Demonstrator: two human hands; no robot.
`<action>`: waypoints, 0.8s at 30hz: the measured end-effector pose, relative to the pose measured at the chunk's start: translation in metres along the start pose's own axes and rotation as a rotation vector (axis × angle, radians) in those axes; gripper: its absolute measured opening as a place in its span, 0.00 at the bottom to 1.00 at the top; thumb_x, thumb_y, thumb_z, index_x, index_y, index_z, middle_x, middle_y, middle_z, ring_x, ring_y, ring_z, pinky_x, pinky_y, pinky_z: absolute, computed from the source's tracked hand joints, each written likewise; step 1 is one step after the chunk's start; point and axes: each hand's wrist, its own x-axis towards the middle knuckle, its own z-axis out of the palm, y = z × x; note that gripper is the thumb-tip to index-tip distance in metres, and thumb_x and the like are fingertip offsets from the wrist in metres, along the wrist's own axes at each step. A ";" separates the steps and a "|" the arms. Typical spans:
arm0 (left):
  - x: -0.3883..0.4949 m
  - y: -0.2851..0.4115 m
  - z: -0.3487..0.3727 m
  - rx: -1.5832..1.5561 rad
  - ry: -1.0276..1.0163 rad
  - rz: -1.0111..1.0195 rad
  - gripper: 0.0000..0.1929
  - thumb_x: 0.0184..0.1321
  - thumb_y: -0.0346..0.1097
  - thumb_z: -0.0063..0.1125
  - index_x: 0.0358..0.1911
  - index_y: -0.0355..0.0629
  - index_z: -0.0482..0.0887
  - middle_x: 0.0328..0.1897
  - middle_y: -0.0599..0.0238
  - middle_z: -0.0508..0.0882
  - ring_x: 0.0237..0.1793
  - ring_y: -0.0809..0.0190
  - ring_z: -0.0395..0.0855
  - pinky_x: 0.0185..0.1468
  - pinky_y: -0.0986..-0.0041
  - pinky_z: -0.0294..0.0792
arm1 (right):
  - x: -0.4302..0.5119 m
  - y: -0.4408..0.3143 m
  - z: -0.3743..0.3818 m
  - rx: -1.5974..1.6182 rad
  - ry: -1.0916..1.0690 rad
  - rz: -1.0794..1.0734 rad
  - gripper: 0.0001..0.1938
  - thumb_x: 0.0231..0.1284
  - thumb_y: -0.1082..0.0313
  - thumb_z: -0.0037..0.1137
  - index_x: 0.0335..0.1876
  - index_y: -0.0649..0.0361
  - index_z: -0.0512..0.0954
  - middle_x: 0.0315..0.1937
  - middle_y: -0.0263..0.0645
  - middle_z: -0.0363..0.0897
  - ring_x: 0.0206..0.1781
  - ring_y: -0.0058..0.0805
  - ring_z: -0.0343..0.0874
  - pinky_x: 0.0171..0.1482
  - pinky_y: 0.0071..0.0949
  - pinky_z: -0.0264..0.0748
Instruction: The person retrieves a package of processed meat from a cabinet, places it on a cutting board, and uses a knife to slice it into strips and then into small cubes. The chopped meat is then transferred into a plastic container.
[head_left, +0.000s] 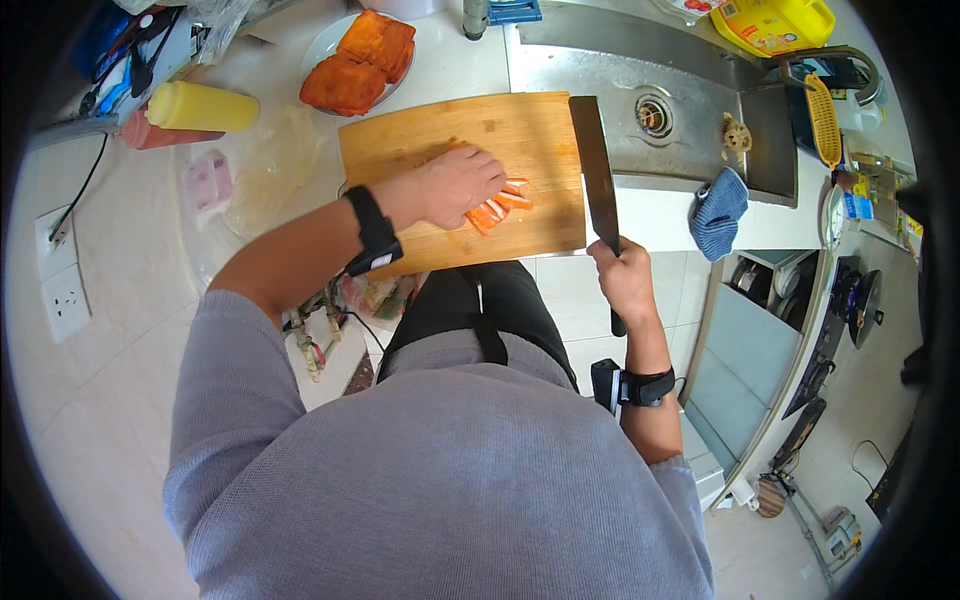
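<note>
My left hand (457, 184) is over the wooden cutting board (525, 135), its fingers and thumb curled around cut food strips (491, 211), orange outside and white inside. The ends of the strips stick out past my fingertips; the palm hides the rest. More orange food (456, 143) shows just beyond the knuckles. My right hand (624, 279) grips the dark handle of a broad-bladed kitchen knife (596, 157). Its blade points away from me along the board's right edge, apart from the food.
Beyond the board stands a white plate (319, 56) with orange-red food blocks (345, 82). A yellow squeeze bottle (202, 106) and a clear plastic bag (274, 172) lie left. To the right are a steel sink (585, 67), a blue cloth (720, 214) and a yellow plastic basket (823, 120).
</note>
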 end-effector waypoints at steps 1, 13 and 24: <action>-0.010 0.007 0.004 -0.072 0.043 -0.074 0.32 0.37 0.39 0.67 0.50 0.35 0.73 0.50 0.53 0.74 0.53 0.50 0.70 0.63 0.62 0.60 | 0.002 0.000 0.001 -0.020 -0.001 0.006 0.13 0.60 0.66 0.53 0.35 0.72 0.79 0.15 0.39 0.71 0.21 0.23 0.67 0.27 0.28 0.67; -0.022 0.056 0.031 -0.296 0.406 -1.052 0.51 0.41 0.54 0.72 0.67 0.35 0.59 0.65 0.52 0.67 0.63 0.48 0.64 0.67 0.55 0.56 | 0.047 -0.035 0.037 -0.484 -0.308 -0.183 0.14 0.54 0.67 0.51 0.37 0.73 0.79 0.21 0.52 0.77 0.25 0.35 0.75 0.35 0.32 0.73; -0.039 0.049 0.051 -0.211 0.527 -0.772 0.45 0.46 0.49 0.70 0.67 0.39 0.61 0.68 0.53 0.66 0.66 0.47 0.63 0.68 0.58 0.55 | 0.059 -0.048 0.031 -0.438 -0.293 -0.151 0.14 0.53 0.65 0.50 0.31 0.72 0.79 0.23 0.59 0.77 0.30 0.49 0.80 0.37 0.37 0.75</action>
